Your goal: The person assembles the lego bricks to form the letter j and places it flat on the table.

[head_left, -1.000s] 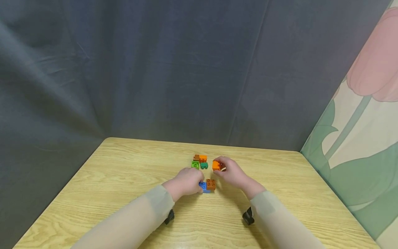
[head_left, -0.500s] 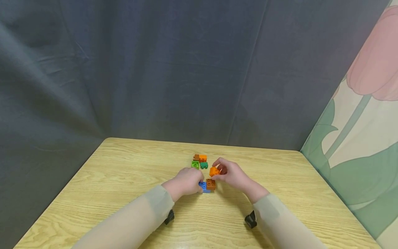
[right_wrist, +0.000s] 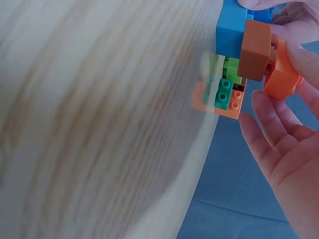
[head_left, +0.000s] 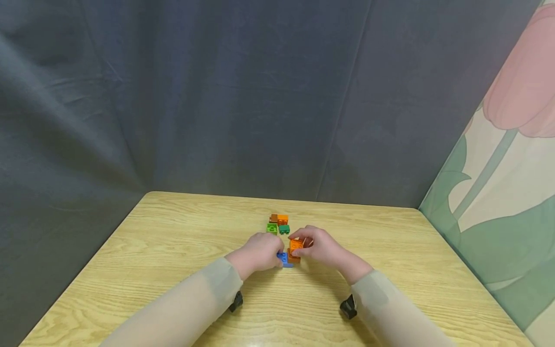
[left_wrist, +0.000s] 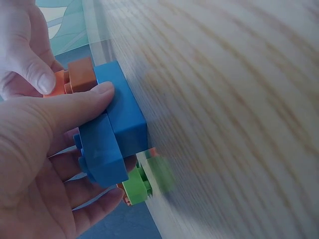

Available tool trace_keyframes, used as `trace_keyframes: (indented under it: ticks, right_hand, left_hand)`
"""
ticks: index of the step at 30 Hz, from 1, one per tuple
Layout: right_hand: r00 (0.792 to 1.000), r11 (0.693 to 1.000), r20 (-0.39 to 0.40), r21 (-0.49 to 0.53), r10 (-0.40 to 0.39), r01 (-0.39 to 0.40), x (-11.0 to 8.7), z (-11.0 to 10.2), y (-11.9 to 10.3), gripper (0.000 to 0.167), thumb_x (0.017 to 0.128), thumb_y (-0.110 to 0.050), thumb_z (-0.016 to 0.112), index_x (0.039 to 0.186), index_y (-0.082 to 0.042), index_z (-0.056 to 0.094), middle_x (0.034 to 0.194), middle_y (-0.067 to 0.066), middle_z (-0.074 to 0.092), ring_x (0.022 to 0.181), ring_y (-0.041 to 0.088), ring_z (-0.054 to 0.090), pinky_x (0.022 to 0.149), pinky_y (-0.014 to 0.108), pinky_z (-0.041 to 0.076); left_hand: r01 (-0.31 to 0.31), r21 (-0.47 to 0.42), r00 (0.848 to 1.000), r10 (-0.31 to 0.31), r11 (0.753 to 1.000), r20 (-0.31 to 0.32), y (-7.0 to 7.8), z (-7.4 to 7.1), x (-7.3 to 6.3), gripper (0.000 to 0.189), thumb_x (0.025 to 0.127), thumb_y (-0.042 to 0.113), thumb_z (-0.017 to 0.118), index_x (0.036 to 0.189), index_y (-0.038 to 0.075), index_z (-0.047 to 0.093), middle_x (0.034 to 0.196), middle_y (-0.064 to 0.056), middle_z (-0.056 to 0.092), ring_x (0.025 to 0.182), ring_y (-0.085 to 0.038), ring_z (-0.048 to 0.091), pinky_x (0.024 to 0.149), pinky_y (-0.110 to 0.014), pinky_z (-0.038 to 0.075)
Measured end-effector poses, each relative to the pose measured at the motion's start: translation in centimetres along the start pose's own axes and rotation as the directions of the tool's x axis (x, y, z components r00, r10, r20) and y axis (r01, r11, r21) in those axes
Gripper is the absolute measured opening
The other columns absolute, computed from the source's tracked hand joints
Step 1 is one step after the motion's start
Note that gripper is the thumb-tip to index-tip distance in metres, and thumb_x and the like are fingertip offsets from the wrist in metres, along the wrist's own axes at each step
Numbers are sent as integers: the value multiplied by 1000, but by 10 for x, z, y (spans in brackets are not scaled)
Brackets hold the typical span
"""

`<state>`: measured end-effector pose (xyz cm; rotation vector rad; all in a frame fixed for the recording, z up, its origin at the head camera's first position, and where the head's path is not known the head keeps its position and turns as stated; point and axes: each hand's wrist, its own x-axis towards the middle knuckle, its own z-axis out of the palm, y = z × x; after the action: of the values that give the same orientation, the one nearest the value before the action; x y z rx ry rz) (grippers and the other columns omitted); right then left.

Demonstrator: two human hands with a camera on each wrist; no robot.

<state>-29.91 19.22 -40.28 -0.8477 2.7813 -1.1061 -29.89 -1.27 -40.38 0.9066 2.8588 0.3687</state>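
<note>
My left hand [head_left: 260,251] grips a stack of blue toy bricks [left_wrist: 122,109], thumb and fingers on opposite sides of the upper one. On the right end of that stack sits a brown brick [right_wrist: 255,50]. Between thumb and fingertips, my right hand [head_left: 320,246] pinches an orange brick [right_wrist: 282,74]. This orange brick is tilted, right over the brown brick's studs in the right wrist view. In the head view it overlaps the top of the brown brick, and my left hand hides part of the blue bricks.
Just beyond the hands on the wooden table [head_left: 182,250] lie a light green brick [head_left: 271,228], a dark green brick [head_left: 284,229], another orange brick [head_left: 283,219] and another brown brick [head_left: 273,218]. A dark curtain [head_left: 243,106] hangs behind the table's far edge.
My right hand has brought the orange brick left and nearer, from beside the stack to over the brown brick, turning it on the way. The left hand stays on the blue bricks.
</note>
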Motion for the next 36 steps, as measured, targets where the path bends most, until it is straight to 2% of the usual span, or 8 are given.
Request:
trace_keyframes:
  ticks: [5,14,20,29,36]
  right_hand:
    - [1000,1000,12,-7,5,-5,1,2,-2,31,82,-10,81,112,-10,73,90,-3,59,76,17,53,67,29,48]
    - [1000,1000,22,-1,3,-3,1,3,-7,31,82,-8,81,111,-10,73,87,-2,57,76,17,52,67,29,48]
    - [1000,1000,25,-5,18,-18,0,3,-10,31,81,-9,81,110,-10,73,86,-2,57,76,18,51,66,30,48]
    - [999,999,23,-8,45,-45,-1,4,-12,30,80,-8,82,109,-10,73,86,-2,57,75,18,51,66,29,48]
    - [999,999,21,-12,41,-41,-2,4,-13,31,79,-8,82,109,-10,73,86,-2,56,76,19,50,66,29,47]
  left_hand:
    - [-6,2,1000,6,1000,0,-1,1,1,17,82,30,82,85,16,73,72,12,58,66,-12,51,70,-31,43]
    - [-12,-17,1000,12,1000,-4,1,-2,-1,17,83,27,82,77,16,69,67,11,57,61,-11,46,65,-30,41]
    - [-6,-21,1000,6,1000,-1,1,-1,-1,16,82,27,82,80,16,71,71,12,58,63,-11,49,68,-30,44]
    - [-2,-19,1000,2,1000,-1,0,-1,0,17,82,27,82,78,16,70,68,11,57,62,-13,48,66,-30,42]
    - [6,-21,1000,-6,1000,6,0,-1,0,17,82,28,83,81,16,72,70,12,57,64,-12,50,68,-30,44]
